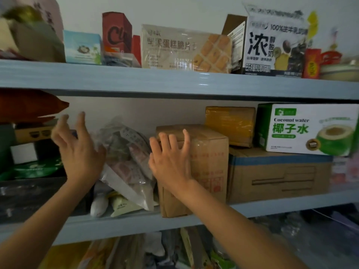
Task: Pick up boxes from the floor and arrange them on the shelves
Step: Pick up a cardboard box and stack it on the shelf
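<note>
A tall brown cardboard box [207, 166] stands on the middle shelf [136, 226], slightly tilted. My right hand [171, 160] lies against its left front edge with spread fingers reaching over the top corner. My left hand [77, 150] is raised in front of a clear plastic bag of packets [126, 152] just left of the box, fingers spread and holding nothing.
Right of the box are a wide carton [279, 173], a yellow taped parcel [230, 125] and a coconut water box [308, 129]. Dark boxes [29, 152] fill the left. The upper shelf [174, 82] carries several snack boxes. More goods lie below.
</note>
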